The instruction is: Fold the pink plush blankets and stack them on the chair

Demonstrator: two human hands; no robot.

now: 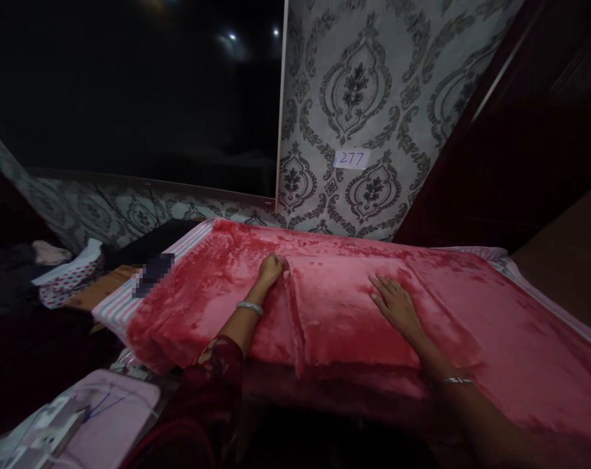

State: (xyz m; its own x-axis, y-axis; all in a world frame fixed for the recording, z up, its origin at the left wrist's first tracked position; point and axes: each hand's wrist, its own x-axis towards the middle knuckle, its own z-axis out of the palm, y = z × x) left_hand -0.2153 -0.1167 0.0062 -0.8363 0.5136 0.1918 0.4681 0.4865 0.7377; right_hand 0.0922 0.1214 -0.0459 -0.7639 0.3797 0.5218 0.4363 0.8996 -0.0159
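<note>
Below the screen [143, 98], the folded cloth [344, 326] lies under both hands: the left hand [270, 268], nearer the screen, pinches its far-left corner; the right hand [397, 305] rests open, right of centre.

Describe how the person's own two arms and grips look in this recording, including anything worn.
Both the left grip and right grip are bare, without gloves. The left wrist has a broad, silver-grey bangle, below which is a dark red sleeve with pale patterning near its cuff. The right wrist has a thinner silvery bracelet; no sleeve is clearly visible there.
</note>
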